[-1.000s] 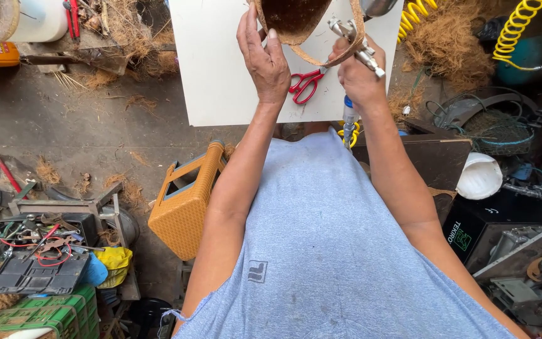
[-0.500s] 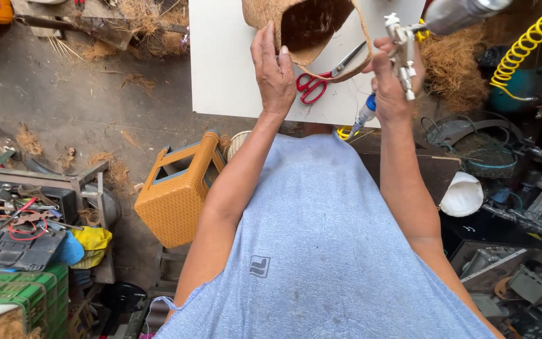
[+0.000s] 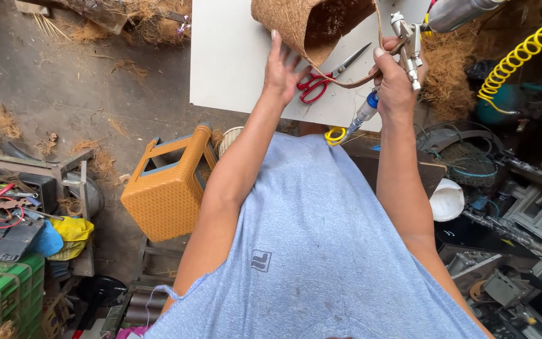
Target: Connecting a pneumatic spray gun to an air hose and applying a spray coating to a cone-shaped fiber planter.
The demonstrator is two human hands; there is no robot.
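Observation:
My left hand (image 3: 283,72) presses flat against the side of a brown coconut-fibre pot (image 3: 305,25) that lies tilted on a white table (image 3: 233,63), its dark opening toward me. My right hand (image 3: 395,78) grips a metal spray gun (image 3: 409,37) with a silver cup on top and a blue fitting (image 3: 366,110) at its base, held just right of the pot. A thin brown strip curves from the pot's rim down toward my right hand. Red-handled scissors (image 3: 321,78) lie on the table between my hands.
An orange woven plastic stool (image 3: 167,188) stands on the floor at my left. A coiled yellow air hose (image 3: 522,56) hangs at the right above loose fibre (image 3: 450,75). Tools and a green crate (image 3: 7,282) crowd the left; machine parts clutter the right.
My head tilted up, so hands and table sit lower and larger in view. The right hand with the spray gun swung out to the right of the pot. The left hand stays on the pot.

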